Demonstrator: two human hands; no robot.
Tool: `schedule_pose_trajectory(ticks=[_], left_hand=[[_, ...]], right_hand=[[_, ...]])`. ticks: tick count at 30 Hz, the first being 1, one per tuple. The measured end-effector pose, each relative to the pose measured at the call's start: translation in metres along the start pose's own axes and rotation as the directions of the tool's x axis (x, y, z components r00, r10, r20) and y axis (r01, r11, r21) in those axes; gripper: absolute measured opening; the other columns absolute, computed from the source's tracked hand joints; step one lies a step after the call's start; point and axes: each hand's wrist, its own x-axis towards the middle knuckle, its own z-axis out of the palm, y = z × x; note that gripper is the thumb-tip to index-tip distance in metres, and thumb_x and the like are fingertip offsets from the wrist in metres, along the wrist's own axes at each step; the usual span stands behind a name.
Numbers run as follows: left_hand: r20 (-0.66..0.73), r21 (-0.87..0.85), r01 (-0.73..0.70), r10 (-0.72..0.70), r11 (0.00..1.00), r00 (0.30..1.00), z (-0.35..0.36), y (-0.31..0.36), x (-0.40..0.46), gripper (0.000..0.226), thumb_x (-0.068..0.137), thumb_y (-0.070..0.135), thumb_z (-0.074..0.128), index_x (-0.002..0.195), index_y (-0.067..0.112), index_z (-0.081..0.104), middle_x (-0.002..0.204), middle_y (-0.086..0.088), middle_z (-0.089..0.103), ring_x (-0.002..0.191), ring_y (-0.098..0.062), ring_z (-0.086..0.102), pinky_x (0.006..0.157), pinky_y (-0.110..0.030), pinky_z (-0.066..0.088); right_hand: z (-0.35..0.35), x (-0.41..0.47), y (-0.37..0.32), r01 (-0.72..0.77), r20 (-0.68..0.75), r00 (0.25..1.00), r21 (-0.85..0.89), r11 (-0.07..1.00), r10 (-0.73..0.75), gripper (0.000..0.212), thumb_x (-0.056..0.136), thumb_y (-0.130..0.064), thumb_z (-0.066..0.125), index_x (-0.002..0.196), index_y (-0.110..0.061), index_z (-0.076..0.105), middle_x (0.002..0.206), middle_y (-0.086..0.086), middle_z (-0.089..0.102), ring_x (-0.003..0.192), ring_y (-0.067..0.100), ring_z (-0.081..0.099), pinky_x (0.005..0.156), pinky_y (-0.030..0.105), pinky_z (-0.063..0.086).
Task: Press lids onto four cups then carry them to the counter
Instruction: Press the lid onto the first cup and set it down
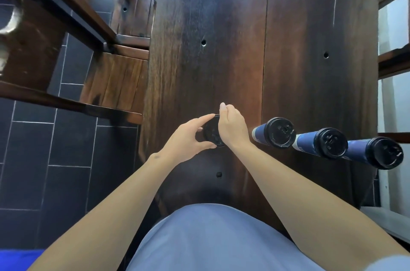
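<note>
Three blue paper cups with black lids on stand in a row on the dark wooden table: one, a second and a third further right. Left of them a black lid sits on top of a fourth cup, whose body is hidden under it. My left hand curls round the lid's left rim, with thumb and fingers on its edge. My right hand lies over the lid's right side, fingers bent down on it.
A wooden bench runs along the table's left side above dark floor tiles. Wooden shelves stand past the table's right edge. The table stretches away bare beyond the cups.
</note>
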Motion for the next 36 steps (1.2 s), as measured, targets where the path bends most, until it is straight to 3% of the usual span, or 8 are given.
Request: schedule_pose_trajectory(ticks=[7,12,16,21,27,30,33,36], left_hand=[[-0.035,-0.056,0.02,-0.022,0.998,0.999,0.008,-0.009,-0.005,0.087,0.085,0.03,0.09,0.157,0.046,0.044,0.152,0.017,0.058,0.121,0.0,0.056,0.096,-0.007,0.037],[-0.054,-0.138,0.066,-0.074,0.988,0.996,0.011,-0.014,-0.003,0.084,0.086,0.025,0.09,0.148,0.057,0.044,0.141,0.031,0.057,0.109,0.005,0.062,0.09,-0.002,0.039],[-0.052,-0.172,0.084,-0.094,0.982,0.994,0.01,-0.017,-0.003,0.084,0.083,0.025,0.092,0.143,0.062,0.045,0.117,0.054,0.052,0.1,0.024,0.061,0.082,0.008,0.039],[-0.052,-0.191,0.068,-0.079,0.979,0.996,0.01,-0.016,-0.003,0.084,0.083,0.026,0.091,0.146,0.056,0.046,0.121,0.052,0.054,0.099,0.02,0.063,0.083,0.008,0.039],[-0.04,-0.168,0.052,-0.06,0.984,0.997,0.01,-0.012,-0.003,0.079,0.087,0.022,0.088,0.154,0.04,0.051,0.146,0.01,0.065,0.116,-0.011,0.067,0.093,-0.008,0.041],[-0.032,-0.158,0.059,-0.064,0.986,0.997,0.007,-0.009,-0.005,0.08,0.086,0.022,0.089,0.155,0.04,0.05,0.145,0.01,0.066,0.116,-0.012,0.068,0.096,-0.01,0.044],[0.0,-0.169,0.085,-0.086,0.982,0.996,0.004,-0.005,-0.008,0.084,0.085,0.024,0.09,0.156,0.044,0.048,0.141,0.014,0.069,0.117,-0.013,0.07,0.107,-0.028,0.05],[0.023,-0.15,0.099,-0.096,0.984,0.995,0.002,-0.004,-0.007,0.086,0.086,0.027,0.089,0.156,0.049,0.045,0.143,0.018,0.066,0.12,-0.013,0.067,0.11,-0.034,0.049]], right_hand=[[0.01,-0.005,0.001,-0.04,-0.124,0.992,-0.093,0.995,0.028,0.039,0.11,-0.045,0.025,0.096,-0.023,0.053,0.089,-0.007,0.062,0.076,0.008,0.056,0.058,0.019,0.034],[0.014,-0.004,0.001,-0.027,-0.191,0.982,-0.161,0.987,-0.004,0.035,0.11,-0.042,0.028,0.095,-0.024,0.054,0.085,-0.007,0.064,0.075,0.01,0.061,0.06,0.02,0.04],[0.017,-0.004,0.001,-0.026,-0.225,0.974,-0.214,0.976,-0.023,0.036,0.11,-0.042,0.026,0.093,-0.026,0.054,0.085,-0.009,0.063,0.073,0.008,0.058,0.056,0.016,0.033],[0.021,-0.002,0.002,-0.041,-0.262,0.965,-0.272,0.961,-0.033,0.037,0.11,-0.04,0.026,0.09,-0.025,0.054,0.083,-0.009,0.061,0.064,0.004,0.049,0.053,0.014,0.026],[0.024,-0.001,0.006,-0.032,-0.275,0.96,-0.308,0.951,-0.057,0.039,0.108,-0.039,0.026,0.093,-0.022,0.057,0.082,-0.008,0.06,0.06,0.003,0.047,0.051,0.015,0.024],[0.024,-0.002,0.004,-0.025,-0.27,0.961,-0.301,0.953,-0.06,0.042,0.108,-0.04,0.026,0.097,-0.02,0.061,0.083,-0.008,0.06,0.069,0.007,0.054,0.052,0.015,0.028],[0.021,-0.004,0.0,-0.03,-0.235,0.971,-0.275,0.961,-0.037,0.041,0.108,-0.042,0.023,0.092,-0.024,0.055,0.084,-0.008,0.059,0.072,0.009,0.057,0.054,0.017,0.031],[0.013,0.0,0.0,-0.071,-0.109,0.993,-0.174,0.982,0.053,0.044,0.108,-0.044,0.02,0.092,-0.024,0.055,0.088,-0.006,0.06,0.084,0.016,0.063,0.068,0.027,0.042]])
